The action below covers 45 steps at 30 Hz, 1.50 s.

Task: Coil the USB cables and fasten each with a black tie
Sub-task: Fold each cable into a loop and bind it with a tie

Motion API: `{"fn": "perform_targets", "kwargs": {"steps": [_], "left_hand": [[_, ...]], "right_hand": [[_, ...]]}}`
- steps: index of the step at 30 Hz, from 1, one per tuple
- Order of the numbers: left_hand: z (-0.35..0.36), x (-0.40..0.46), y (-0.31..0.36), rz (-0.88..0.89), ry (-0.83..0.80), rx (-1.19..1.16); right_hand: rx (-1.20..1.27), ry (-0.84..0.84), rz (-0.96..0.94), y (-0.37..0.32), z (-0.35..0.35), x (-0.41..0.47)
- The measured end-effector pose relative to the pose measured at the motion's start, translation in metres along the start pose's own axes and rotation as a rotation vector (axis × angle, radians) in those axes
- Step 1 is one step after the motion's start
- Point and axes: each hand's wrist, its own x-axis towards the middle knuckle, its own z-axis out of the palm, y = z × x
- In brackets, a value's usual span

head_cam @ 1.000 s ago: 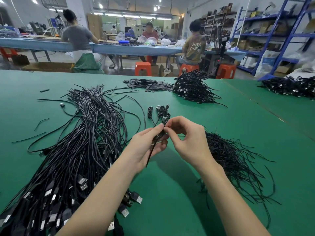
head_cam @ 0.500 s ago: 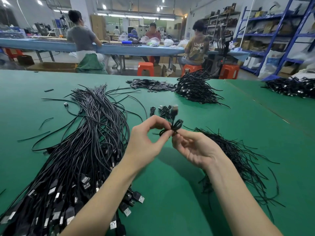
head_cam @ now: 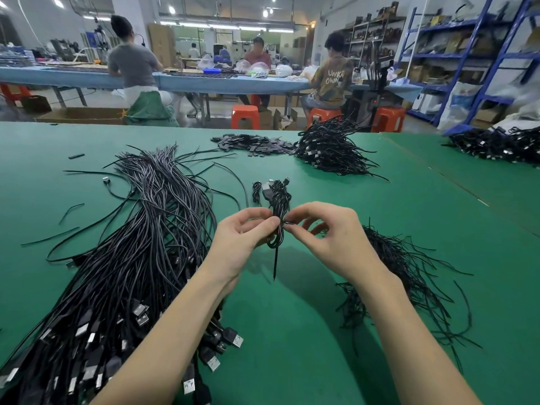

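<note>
A coiled black USB cable (head_cam: 277,211) hangs upright between my hands above the green table (head_cam: 438,217). My left hand (head_cam: 242,238) pinches the coil at its waist with thumb and forefinger. My right hand (head_cam: 327,238) pinches a black tie (head_cam: 287,224) wrapped round the same spot. One loose end (head_cam: 275,264) dangles straight down below the coil. A big bundle of uncoiled USB cables (head_cam: 140,244) lies to the left, plugs toward me. A heap of loose black ties (head_cam: 400,273) lies to the right.
Finished small coils (head_cam: 257,191) lie just behind my hands. Farther back sit a pile of flat black parts (head_cam: 251,143) and a heap of cables (head_cam: 330,150); another heap (head_cam: 496,144) lies far right. People work at a blue table beyond.
The coil has turned from lying across my fingers to hanging upright, and both hands now pinch at its waist. The right hand rolled from palm-up to fingers over the tie.
</note>
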Motion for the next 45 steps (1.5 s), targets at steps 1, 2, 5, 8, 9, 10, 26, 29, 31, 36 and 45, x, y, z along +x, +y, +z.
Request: {"fn": "perform_targets", "kwargs": {"steps": [1,2,5,8,9,10,26,29,31,36,45], "left_hand": [[0.000,0.000,-0.001,0.008,0.008,0.003],[0.000,0.000,-0.001,0.023,0.013,0.009],[0.004,-0.003,0.001,0.137,0.006,0.064],[0.005,-0.003,0.001,0.262,-0.032,0.131],[0.005,-0.002,0.001,0.269,-0.028,0.153],[0.004,-0.001,0.000,0.259,-0.011,0.166],[-0.004,0.002,0.000,0.118,0.029,0.111],[-0.005,0.001,0.001,0.053,-0.004,0.035],[-0.006,0.001,0.002,0.027,-0.024,0.006],[-0.007,0.001,0.000,-0.002,-0.026,0.060],[-0.009,0.000,0.004,0.181,-0.064,0.186]], "right_hand": [[0.000,0.020,0.019,0.001,0.001,0.000],[0.033,0.044,0.078,0.000,0.003,0.001],[0.555,-0.007,0.550,-0.005,0.008,0.006],[1.246,-0.130,1.033,-0.011,0.008,0.006],[1.260,-0.147,1.038,-0.011,0.008,0.005],[1.137,-0.159,0.950,-0.009,0.009,0.004],[0.063,0.104,0.033,0.012,0.015,-0.003],[0.001,0.070,-0.072,0.012,0.010,-0.004],[-0.022,0.076,-0.097,0.012,0.007,-0.004],[-0.085,0.075,-0.109,0.011,0.006,-0.003],[1.069,-0.232,0.896,-0.006,0.009,0.003]]}}
